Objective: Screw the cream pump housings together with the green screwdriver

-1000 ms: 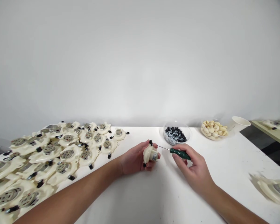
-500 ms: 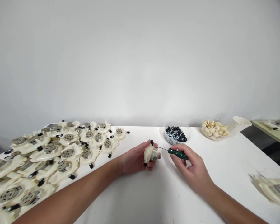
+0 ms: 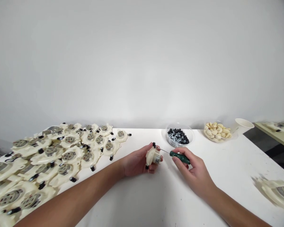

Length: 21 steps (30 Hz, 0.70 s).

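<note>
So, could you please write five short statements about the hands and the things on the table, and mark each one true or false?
1. The left hand holds a cream-coloured part. True.
2. The right hand holds nothing. False: it holds a green-handled screwdriver.
3. The screwdriver's shaft points away from the held part. False: it points toward it; whether the tip touches is too small to tell.
4. Many similar parts lie on the left side of the table. True.
5. The clear bowl contains only pale pieces. False: it contains small dark pieces.
</note>
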Each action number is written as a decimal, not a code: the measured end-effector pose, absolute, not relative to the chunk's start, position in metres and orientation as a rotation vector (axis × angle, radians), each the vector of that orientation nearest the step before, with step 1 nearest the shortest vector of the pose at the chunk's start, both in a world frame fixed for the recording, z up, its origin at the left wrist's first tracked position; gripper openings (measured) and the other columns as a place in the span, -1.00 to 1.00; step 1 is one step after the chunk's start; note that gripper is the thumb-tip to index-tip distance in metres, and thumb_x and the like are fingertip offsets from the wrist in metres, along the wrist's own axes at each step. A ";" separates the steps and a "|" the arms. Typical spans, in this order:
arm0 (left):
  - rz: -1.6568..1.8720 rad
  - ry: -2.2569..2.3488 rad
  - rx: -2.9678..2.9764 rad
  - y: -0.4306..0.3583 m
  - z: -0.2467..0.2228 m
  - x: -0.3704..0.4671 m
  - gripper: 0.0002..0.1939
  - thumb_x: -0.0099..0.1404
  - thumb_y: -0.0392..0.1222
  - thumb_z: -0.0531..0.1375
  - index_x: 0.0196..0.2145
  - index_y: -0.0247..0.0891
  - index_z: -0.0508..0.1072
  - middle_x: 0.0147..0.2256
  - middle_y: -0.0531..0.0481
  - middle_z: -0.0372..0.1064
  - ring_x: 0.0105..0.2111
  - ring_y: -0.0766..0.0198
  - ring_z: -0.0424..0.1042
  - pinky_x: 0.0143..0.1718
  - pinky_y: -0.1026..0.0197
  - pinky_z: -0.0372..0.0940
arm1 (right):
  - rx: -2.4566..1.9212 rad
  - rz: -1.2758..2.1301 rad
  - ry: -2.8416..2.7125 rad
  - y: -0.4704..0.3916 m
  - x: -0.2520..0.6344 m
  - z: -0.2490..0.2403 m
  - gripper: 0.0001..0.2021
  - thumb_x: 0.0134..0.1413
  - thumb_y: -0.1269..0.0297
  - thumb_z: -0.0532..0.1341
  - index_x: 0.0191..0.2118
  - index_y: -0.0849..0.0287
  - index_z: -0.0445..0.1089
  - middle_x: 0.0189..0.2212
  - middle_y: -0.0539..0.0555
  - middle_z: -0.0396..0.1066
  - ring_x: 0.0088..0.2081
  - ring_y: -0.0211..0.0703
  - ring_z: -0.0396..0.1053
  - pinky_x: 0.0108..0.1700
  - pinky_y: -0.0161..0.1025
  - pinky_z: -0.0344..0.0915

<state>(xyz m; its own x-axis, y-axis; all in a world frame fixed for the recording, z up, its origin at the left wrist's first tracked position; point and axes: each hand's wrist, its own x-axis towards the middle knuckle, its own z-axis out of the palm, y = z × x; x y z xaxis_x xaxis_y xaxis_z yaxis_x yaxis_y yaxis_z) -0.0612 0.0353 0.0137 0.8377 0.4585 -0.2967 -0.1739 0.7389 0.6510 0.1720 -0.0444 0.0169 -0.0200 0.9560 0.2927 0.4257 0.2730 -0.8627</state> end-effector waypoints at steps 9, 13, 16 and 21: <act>0.368 0.451 0.689 0.034 0.012 -0.062 -0.64 0.46 0.18 0.13 -0.02 -0.13 0.35 -0.11 -0.06 0.36 -0.43 0.34 0.24 -0.36 0.24 0.07 | -1.290 0.784 -1.625 -0.045 0.175 0.018 -0.74 0.34 0.04 0.19 -0.13 0.11 0.46 -0.43 0.00 0.42 -0.49 -0.23 0.29 -0.48 -0.33 0.28; 0.377 0.417 0.730 0.035 0.007 -0.064 -0.63 0.44 0.18 0.15 0.00 -0.13 0.35 -0.10 -0.06 0.35 -0.42 0.34 0.24 -0.36 0.24 0.06 | -1.283 0.749 -1.621 -0.045 0.173 0.020 -0.79 0.30 0.09 0.23 -0.12 0.10 0.45 -0.40 0.00 0.43 -0.49 -0.23 0.30 -0.49 -0.32 0.26; 0.384 0.409 0.747 0.035 0.005 -0.064 -0.63 0.45 0.18 0.14 0.01 -0.12 0.34 -0.08 -0.07 0.33 -0.41 0.34 0.25 -0.36 0.23 0.05 | -1.287 0.757 -1.611 -0.044 0.173 0.019 -0.81 0.28 0.12 0.24 -0.10 0.10 0.44 -0.41 -0.02 0.40 -0.51 -0.25 0.25 -0.51 -0.32 0.21; 0.396 0.399 0.776 0.035 0.005 -0.065 -0.60 0.46 0.19 0.13 0.02 -0.16 0.33 -0.07 -0.10 0.31 -0.40 0.34 0.24 -0.37 0.24 0.02 | -1.258 0.882 -1.607 -0.045 0.173 0.018 -0.80 0.33 0.12 0.20 -0.08 0.10 0.44 -0.36 0.02 0.42 -0.45 -0.21 0.28 -0.47 -0.30 0.22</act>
